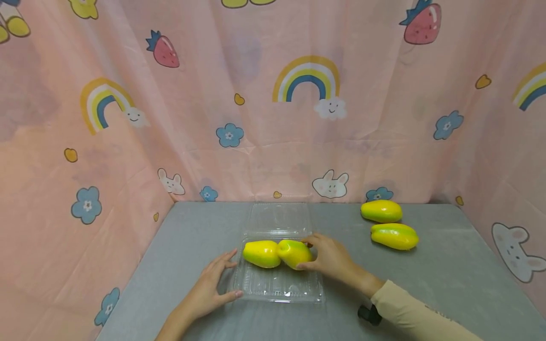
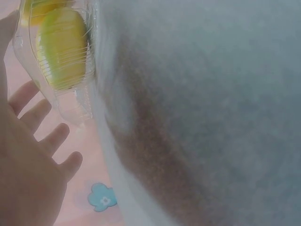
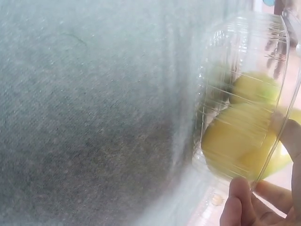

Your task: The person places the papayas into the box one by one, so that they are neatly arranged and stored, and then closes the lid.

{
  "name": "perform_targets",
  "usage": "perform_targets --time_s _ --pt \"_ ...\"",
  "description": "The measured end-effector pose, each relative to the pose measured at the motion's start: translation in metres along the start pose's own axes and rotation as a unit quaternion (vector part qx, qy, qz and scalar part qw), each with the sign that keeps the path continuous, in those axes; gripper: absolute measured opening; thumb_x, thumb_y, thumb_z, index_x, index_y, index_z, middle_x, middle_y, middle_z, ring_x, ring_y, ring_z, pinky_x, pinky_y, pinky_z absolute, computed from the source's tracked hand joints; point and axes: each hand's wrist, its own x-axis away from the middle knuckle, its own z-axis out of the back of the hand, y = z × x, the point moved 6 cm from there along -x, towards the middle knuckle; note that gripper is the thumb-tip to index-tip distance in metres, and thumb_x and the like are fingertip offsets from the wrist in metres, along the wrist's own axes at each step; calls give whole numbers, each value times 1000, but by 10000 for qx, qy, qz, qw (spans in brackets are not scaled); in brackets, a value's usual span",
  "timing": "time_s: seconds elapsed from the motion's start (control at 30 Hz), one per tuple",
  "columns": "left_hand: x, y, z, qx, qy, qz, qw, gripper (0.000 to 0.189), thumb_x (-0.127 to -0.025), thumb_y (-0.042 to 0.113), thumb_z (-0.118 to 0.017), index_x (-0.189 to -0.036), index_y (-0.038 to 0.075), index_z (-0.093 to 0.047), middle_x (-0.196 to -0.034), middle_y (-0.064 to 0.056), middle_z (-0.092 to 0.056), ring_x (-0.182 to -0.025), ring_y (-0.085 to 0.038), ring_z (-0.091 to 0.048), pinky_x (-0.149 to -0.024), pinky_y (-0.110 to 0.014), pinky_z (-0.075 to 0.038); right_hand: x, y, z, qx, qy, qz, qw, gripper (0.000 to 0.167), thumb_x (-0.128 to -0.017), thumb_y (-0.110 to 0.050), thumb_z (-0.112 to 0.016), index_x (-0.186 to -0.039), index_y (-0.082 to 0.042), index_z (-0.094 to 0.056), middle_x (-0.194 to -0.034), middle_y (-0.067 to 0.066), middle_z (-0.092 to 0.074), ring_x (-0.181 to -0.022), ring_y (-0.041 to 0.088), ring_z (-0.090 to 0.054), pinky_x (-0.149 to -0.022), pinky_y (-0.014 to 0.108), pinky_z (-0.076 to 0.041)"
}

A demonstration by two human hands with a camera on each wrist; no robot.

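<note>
A clear plastic clamshell box (image 1: 279, 286) lies on the table with its lid (image 1: 279, 218) folded back toward the curtain. Inside it are two yellow-green papayas side by side, a left papaya (image 1: 261, 254) and a right papaya (image 1: 294, 254). My right hand (image 1: 330, 258) grips the right papaya at its right end, thumb at the near side and fingers at the far side. At the box's left edge is my left hand (image 1: 209, 284), fingers spread and holding nothing. The left wrist view shows a papaya (image 2: 63, 49) through the ribbed clear wall, beyond the left fingers.
Two more papayas lie at the back right of the grey table (image 1: 443, 284), a rear papaya (image 1: 381, 211) and a nearer papaya (image 1: 394, 236). A pink patterned curtain (image 1: 273, 156) encloses the table's back and sides. A black device (image 1: 369, 314) shows below the right sleeve.
</note>
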Motion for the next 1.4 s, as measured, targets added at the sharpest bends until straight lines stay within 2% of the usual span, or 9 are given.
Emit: perform_targets --time_s 0.1,0.33,0.53,0.73,0.93,1.07,1.23,1.37,1.4 --pt "1 0 0 -5 3 -26 10000 85 -76 49 -82 -148 21 -44 -162 12 -31 -150 -28 -30 -117 -64 -29 1 1 0 -35 27 -7 10000 68 -67 -54 -85 -121 -16 -69 -107 -1 -70 -97 19 -67 -84 41 -56" --pt "0 -1 1 -52 31 2 10000 92 -76 53 -80 -152 26 -37 -160 14 -34 -150 -28 -30 -117 -64 -29 1 1 2 25 240 204 9995 69 -71 -45 -86 -131 -16 -63 -113 3 -67 -93 19 -65 -79 40 -57" --pt "-1 0 1 6 -7 106 9999 100 -75 50 -82 -156 31 -27 -145 8 -56 -150 -28 -31 -118 -64 -27 2 1 3 -17 256 385 9989 69 -73 -41 -85 -133 -17 -62 -112 2 -67 -90 17 -63 -77 36 -56" --pt "-1 1 2 3 -29 157 9999 101 -75 51 -82 -157 32 -26 -140 8 -60 -150 -27 -32 -118 -64 -27 2 2 3 28 291 482 9984 70 -73 -40 -86 -135 -17 -61 -117 2 -68 -100 18 -66 -87 42 -58" --pt "0 2 2 -65 73 -14 10000 101 -74 50 -82 -156 29 -27 -141 3 -59 -148 -30 -34 -116 -65 -29 3 3 2 31 285 515 9983 73 -73 -40 -86 -137 -17 -59 -123 3 -67 -107 21 -66 -92 46 -57" --pt "-1 3 2 -55 106 -69 9999 99 -75 49 -83 -155 28 -30 -145 1 -56 -148 -30 -34 -115 -65 -30 4 3 2 49 290 543 9981 75 -73 -40 -86 -138 -17 -58 -119 3 -67 -101 18 -65 -88 43 -58" --pt "-3 1 2 80 -8 109 9999 98 -75 45 -84 -155 30 -30 -146 5 -54 -147 -25 -34 -118 -62 -30 5 2 2 140 304 548 9979 74 -72 -41 -86 -137 -18 -59 -117 1 -66 -94 13 -62 -83 38 -57" --pt "-5 1 2 143 27 173 9997 97 -76 42 -84 -155 30 -29 -138 8 -58 -143 -24 -39 -116 -61 -32 5 2 4 92 270 508 9983 74 -72 -40 -87 -137 -19 -58 -118 1 -65 -84 11 -58 -74 29 -54" --pt "-5 1 2 144 52 149 9998 94 -77 42 -83 -154 29 -32 -141 8 -56 -143 -24 -39 -116 -62 -32 5 2 4 48 252 487 9985 74 -72 -40 -87 -137 -19 -58 -119 1 -64 -82 11 -57 -71 26 -52"
